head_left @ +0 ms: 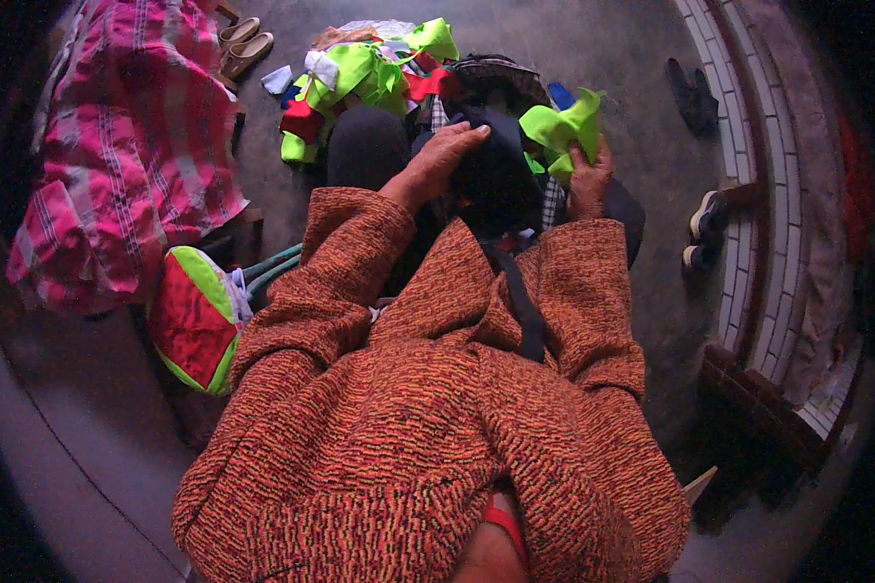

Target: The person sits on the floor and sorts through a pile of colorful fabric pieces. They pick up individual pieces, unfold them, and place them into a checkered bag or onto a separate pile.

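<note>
My right hand (pixel 590 182) pinches a bright yellow-green piece of cloth (pixel 561 126) above my right knee. To its left, my left hand (pixel 440 163) is closed at the edge of a dark cloth (pixel 501 175) bunched between my knees; its fingertips are partly hidden. Beyond my knees lies a heap of scraps, with yellow-green cloth (pixel 360 83), a red piece (pixel 301 120) and a white piece (pixel 322 68) among them. A dark bundle with a checked edge (pixel 496 70) sits at the heap's right side.
A pink checked cloth (pixel 136 146) drapes over something at the left. Below it stands a red and yellow-green stuffed-looking item (pixel 199 321). Beige shoes (pixel 246 49) are at the far left, and dark shoes (pixel 707 219) beside the white-tiled ledge (pixel 739 155) on the right.
</note>
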Available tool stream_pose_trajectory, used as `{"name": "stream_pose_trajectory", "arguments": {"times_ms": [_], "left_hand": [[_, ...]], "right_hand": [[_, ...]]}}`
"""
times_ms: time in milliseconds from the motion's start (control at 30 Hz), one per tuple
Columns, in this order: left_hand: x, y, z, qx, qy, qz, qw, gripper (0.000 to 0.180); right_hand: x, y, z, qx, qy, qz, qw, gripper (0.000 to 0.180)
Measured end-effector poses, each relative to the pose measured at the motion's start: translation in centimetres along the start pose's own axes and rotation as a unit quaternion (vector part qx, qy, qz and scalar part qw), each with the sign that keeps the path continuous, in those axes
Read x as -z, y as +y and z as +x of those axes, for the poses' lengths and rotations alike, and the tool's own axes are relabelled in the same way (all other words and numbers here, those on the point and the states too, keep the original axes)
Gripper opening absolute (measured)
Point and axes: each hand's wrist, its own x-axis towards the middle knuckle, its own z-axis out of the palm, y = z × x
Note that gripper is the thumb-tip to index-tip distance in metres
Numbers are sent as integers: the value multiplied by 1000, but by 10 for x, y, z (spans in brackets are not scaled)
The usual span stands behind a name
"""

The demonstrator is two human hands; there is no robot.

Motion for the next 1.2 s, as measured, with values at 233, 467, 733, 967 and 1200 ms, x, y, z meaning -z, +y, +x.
{"name": "stream_pose_trajectory", "arguments": {"times_ms": [233,467,733,967,1200], "left_hand": [[14,-17,21,-27,-47,166,985,24],[30,-29,33,-66,-84,220,970,20],[38,-30,39,-218,-140,402,878,20],[13,-23,27,-49,7,207,977,23],[22,-31,36,-124,-32,333,934,34]], "right_hand": [[-13,1,-7,28,-139,53,989,28],[-24,-9,-19,-117,-204,57,970,39],[-31,-3,-24,-190,-235,135,944,47],[-32,14,-25,-189,-265,106,940,52],[-36,13,-24,-185,-257,105,943,50]]}}
